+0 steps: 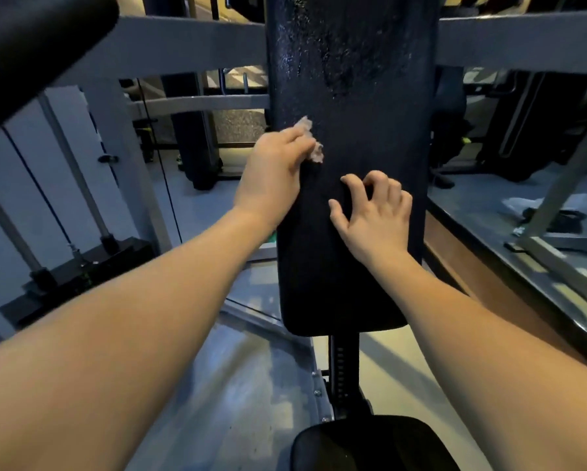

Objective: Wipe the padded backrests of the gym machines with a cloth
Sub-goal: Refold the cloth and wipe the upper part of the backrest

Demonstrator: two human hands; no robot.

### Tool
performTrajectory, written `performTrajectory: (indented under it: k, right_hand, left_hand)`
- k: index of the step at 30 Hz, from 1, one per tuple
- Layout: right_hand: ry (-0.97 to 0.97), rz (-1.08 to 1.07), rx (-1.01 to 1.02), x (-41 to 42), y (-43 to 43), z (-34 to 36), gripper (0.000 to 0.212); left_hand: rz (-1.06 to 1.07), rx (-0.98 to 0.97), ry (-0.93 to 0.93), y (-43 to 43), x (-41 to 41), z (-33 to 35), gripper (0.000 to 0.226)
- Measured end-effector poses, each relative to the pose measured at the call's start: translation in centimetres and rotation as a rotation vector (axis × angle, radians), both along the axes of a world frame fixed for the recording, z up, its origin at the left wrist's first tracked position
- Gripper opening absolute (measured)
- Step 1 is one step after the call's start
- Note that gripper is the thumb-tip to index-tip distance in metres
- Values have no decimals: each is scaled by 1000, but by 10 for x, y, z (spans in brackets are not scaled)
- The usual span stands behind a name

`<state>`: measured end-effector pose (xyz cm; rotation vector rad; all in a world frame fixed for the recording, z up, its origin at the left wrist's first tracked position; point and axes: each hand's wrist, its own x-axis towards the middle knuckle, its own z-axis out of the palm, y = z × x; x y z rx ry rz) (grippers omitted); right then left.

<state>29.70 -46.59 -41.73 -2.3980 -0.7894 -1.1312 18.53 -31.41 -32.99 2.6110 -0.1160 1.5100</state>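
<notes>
A: Where is the cloth (pixel 310 141) sitting right now?

B: Bunched under the left hand (pixel 273 175), which is closing its grip on it and pressing it against the backrest (pixel 353 130), near the pad's left edge, about halfway up. Only a pale, crumpled tuft is poking out past the fingers

A: And the right hand (pixel 375 215)?

B: Its grip is holding nothing. The fingers are curling loosely, fingertips touching the pad just below and to the right of the cloth, probably bracing it

A: How should the wiping go?

B: The upper pad is looking glossy and speckled, possibly damp, while the lower part is looking matte. I'd flatten the cloth so more of it is meeting the vinyl, then be working in long overlapping strokes down the length, keeping steady pressure since the padding is giving under the palm

A: Anything else to catch?

B: The rounded edges of the tall, narrow pad, and the seat (pixel 373 443) below could be waiting its turn
</notes>
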Motion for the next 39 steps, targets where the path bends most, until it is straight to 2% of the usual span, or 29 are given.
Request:
performTrajectory:
  k: [4, 7, 11, 15, 18, 20, 22, 25, 28, 32, 36, 39]
  right_hand:
    - [-4, -17, -17, 9, -2, -17, 51]
    - [59, -2, -30, 12, 1, -23, 52]
    - [62, 18, -77, 12, -7, -23, 56]
    - [109, 75, -129, 2, -22, -22, 61]
    - [92, 123, -199, -7, -36, -22, 63]
    - [124, 161, -221, -10, -45, -20, 63]
    - [144, 184, -225, -10, -51, -18, 64]
    - [126, 200, -212, -8, -54, -15, 64]
    - [125, 173, -181, -8, -55, -16, 63]
    - [153, 137, -132, -13, -54, -27, 60]
    - [171, 140, -111, -16, -56, -33, 60]
    - [229, 155, -117, -17, -58, -30, 61]
  left_hand:
    - [122, 313, 104, 3, 42, 19, 26]
    - [233, 381, 149, 11, 39, 4, 47]
    - [260, 357, 113, 12, 24, -22, 46]
    - [182, 294, 118, 1, -7, -74, 43]
    - [110, 300, 212, -4, -27, -119, 35]
    - [51, 360, 331, -12, -42, -135, 43]
    - [22, 392, 366, -16, -45, -121, 44]
    - [69, 338, 232, -20, -13, -64, 32]
    - [181, 298, 170, -24, 18, -21, 36]
    - [225, 310, 162, -23, 17, -58, 49]
    - [85, 302, 264, -31, -21, -120, 31]
    - [21, 360, 333, -24, -26, -110, 29]
